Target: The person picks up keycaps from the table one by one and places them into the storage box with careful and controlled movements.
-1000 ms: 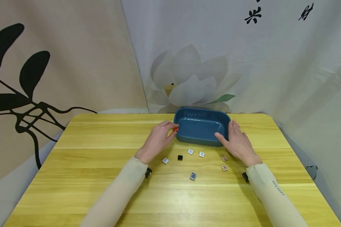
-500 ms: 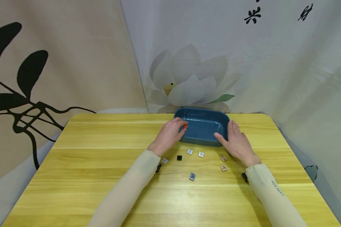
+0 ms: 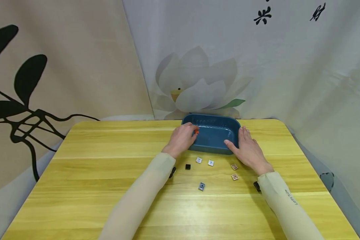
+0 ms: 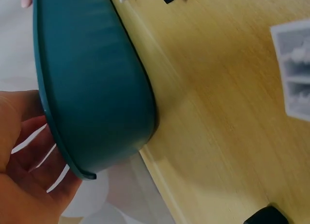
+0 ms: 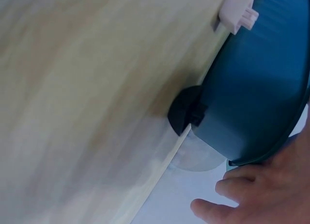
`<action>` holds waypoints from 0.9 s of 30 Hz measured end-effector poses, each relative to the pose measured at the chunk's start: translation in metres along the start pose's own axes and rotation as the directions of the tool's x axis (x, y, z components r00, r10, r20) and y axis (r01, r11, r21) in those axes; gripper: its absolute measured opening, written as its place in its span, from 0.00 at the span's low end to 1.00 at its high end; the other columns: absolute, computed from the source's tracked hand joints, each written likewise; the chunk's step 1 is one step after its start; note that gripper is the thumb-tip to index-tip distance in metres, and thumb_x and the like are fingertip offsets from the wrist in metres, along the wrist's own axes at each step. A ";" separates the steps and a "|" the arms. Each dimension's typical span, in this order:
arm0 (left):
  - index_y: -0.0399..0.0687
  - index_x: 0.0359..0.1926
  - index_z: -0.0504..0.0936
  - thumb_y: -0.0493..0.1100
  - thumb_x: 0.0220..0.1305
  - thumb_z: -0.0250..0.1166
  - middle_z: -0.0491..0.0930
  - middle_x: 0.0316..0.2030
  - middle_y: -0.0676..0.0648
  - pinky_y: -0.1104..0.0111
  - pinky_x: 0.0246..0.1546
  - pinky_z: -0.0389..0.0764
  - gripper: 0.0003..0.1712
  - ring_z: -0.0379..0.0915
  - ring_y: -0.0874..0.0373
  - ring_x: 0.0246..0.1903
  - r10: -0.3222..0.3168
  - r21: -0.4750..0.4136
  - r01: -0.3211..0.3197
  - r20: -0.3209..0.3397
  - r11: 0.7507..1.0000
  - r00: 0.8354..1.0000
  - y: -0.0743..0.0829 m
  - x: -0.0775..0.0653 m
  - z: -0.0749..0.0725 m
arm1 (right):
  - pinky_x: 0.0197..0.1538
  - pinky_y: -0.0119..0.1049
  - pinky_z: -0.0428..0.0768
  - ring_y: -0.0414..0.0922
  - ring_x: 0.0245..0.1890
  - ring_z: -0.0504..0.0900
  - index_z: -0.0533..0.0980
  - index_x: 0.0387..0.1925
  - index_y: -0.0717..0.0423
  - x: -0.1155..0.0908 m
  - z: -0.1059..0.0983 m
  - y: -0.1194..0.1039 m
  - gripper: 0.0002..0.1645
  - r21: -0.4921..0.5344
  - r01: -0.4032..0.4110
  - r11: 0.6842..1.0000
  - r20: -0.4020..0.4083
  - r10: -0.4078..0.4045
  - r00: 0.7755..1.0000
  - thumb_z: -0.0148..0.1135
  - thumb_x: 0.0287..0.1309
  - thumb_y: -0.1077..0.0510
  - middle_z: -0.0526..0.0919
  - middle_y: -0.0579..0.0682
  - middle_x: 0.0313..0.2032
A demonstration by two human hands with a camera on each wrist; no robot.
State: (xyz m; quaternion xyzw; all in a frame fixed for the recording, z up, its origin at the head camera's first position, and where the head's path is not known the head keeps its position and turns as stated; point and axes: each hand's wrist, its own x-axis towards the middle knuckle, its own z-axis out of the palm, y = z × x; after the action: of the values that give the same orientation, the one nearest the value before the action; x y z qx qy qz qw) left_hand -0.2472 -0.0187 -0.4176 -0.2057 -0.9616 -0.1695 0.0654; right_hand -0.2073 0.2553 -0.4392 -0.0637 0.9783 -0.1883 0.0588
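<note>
Orange piece (image 3: 196, 132) sits pinched in my left hand (image 3: 181, 139) over the left end of the blue basin (image 3: 216, 120), which stands at the worktop's (image 3: 78, 173) far edge; a second ago that hand was outside the rim. My right hand (image 3: 248, 150) rests open against the basin's right wall, unmoved; small square tiles (image 3: 210, 163) lie just before it, their markings too small to read.

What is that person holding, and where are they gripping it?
The left hand pinches a small orange piece at its fingertips, above the blue tub's left end. The right hand lies flat against the tub's right end, gripping nothing.
</note>
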 end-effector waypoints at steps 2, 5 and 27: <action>0.49 0.58 0.88 0.43 0.72 0.68 0.85 0.51 0.47 0.61 0.49 0.84 0.16 0.83 0.53 0.47 -0.006 0.032 0.006 0.003 0.999 1.000 0.000 0.002 0.001 | 0.75 0.69 0.43 0.62 0.81 0.34 0.34 0.80 0.70 0.000 0.000 0.000 0.67 -0.002 0.000 1.000 0.001 0.000 1.000 0.34 0.69 0.18 0.30 0.65 0.81; 0.51 0.58 0.88 0.45 0.73 0.68 0.85 0.51 0.48 0.61 0.48 0.85 0.16 0.83 0.53 0.47 -0.006 0.083 0.005 0.010 0.997 1.000 0.000 0.004 0.003 | 0.75 0.69 0.43 0.62 0.81 0.34 0.34 0.80 0.70 0.001 0.000 0.000 0.67 -0.003 0.000 1.000 0.002 0.000 1.000 0.34 0.69 0.18 0.30 0.65 0.81; 0.47 0.58 0.86 0.46 0.71 0.70 0.82 0.55 0.46 0.57 0.57 0.80 0.18 0.79 0.50 0.55 0.040 -0.069 -0.056 -0.220 0.996 0.975 -0.035 -0.036 -0.027 | 0.75 0.69 0.43 0.63 0.81 0.34 0.33 0.80 0.69 0.000 0.002 -0.001 0.67 0.002 0.002 1.000 0.006 -0.002 1.000 0.34 0.69 0.19 0.30 0.66 0.81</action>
State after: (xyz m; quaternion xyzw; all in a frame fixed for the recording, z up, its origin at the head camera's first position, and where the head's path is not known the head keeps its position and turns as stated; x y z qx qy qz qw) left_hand -0.2272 -0.0721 -0.4096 -0.2112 -0.9363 -0.2254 0.1671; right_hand -0.2070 0.2539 -0.4404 -0.0653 0.9778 -0.1893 0.0614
